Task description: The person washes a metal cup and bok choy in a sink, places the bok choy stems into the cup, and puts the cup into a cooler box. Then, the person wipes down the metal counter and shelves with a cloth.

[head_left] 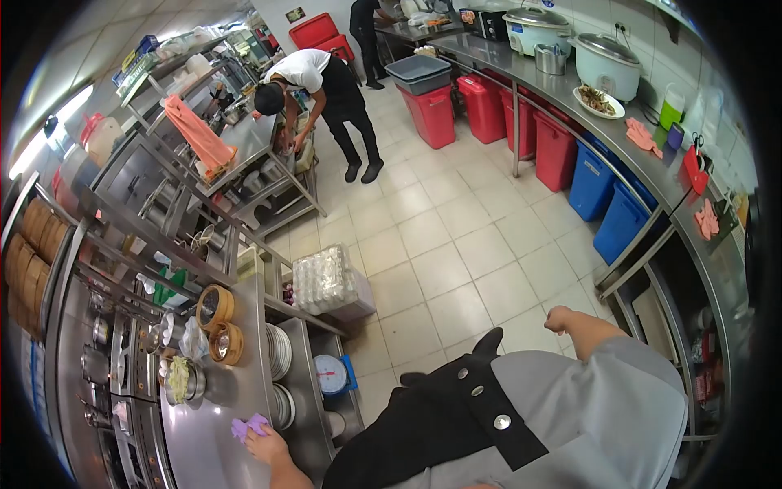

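Observation:
My left hand [267, 447] presses a crumpled purple cloth [248, 425] against the steel counter [213, 444], its fingers closed over the cloth. Out over the tiled floor, my right hand [559, 320] is curled into a loose fist with nothing visible in it. Up the counter from the cloth stands a metal bowl [194, 385] holding shredded pale green vegetable [177, 380]. Two round bamboo steamers [215, 306] sit farther along. On the shelf below are stacked white plates [278, 352] and a blue scale with a white dial [331, 375].
A person in a white shirt [308, 70] bends over a steel rack ahead. Red bins [429, 116] and blue bins [592, 181] line the right counter, which carries rice cookers [607, 69] and a plate of food [599, 102]. Packed clear containers [322, 277] stand on a white box.

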Demonstrator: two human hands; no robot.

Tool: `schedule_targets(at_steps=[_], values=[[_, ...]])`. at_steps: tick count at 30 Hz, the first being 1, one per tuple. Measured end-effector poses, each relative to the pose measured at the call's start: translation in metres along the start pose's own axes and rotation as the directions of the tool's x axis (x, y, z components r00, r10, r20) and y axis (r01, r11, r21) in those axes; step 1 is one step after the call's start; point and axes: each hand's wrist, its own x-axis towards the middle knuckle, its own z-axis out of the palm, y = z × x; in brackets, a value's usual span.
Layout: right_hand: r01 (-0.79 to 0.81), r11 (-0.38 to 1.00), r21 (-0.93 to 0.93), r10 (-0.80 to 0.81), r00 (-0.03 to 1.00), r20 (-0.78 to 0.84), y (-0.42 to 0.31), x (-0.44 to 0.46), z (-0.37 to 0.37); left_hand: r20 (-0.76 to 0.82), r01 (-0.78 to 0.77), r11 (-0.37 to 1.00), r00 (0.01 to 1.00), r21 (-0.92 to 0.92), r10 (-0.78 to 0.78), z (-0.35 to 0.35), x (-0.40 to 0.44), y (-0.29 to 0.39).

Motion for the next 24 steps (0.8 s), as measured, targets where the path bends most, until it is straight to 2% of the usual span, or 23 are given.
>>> schedule_targets(at_steps=[10,14,17,20,24], values=[[0.129,0.991,-0.031,-0.128,0.991,0.031,-0.044,-0.006,0.011,-0.036,0.054,0.996,0.998,0.068,-0.052,-0.007,-0.004,0.011],[0.17,0.974,-0.15,-0.157,0.983,0.091,-0.049,-0.01,-0.001,-0.024,0.033,0.999,0.999,0.043,-0.032,-0.013,-0.006,0.01],[0.083,0.991,-0.103,-0.079,0.996,0.043,-0.046,0.008,-0.002,-0.031,0.053,0.995,0.998,0.078,-0.051,-0.003,0.001,0.011],[0.076,0.997,-0.026,-0.076,0.997,0.02,-0.05,0.016,0.001,-0.065,0.05,0.995,0.997,0.08,-0.045,0.0,0.001,0.009],[0.127,0.986,-0.11,-0.121,0.991,0.065,-0.07,0.008,0.005,-0.063,0.059,0.997,0.997,0.054,-0.055,-0.006,-0.002,0.013]])
